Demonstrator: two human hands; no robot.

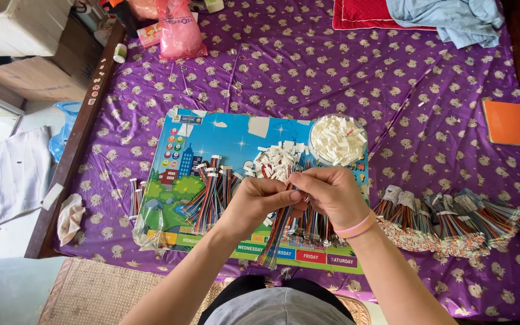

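The fingers (pixel 299 180) hide the top of the wire bundle (pixel 275 235).

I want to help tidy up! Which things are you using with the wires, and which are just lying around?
In use:
left hand and right hand, holding a bundle of coloured wires
bowl of white connectors
picture board
bundled wires

Lying about:
orange notebook
pink bag
blue cloth
red cushion

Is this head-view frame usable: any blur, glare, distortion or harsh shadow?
Head view: sharp on both the left hand and right hand gripping the wire bundle; soft even daylight, only faint shadows on the purple sheet; wide-angle bending toward the edges; the white box top left is washed out; no notable glare on the colourful board.
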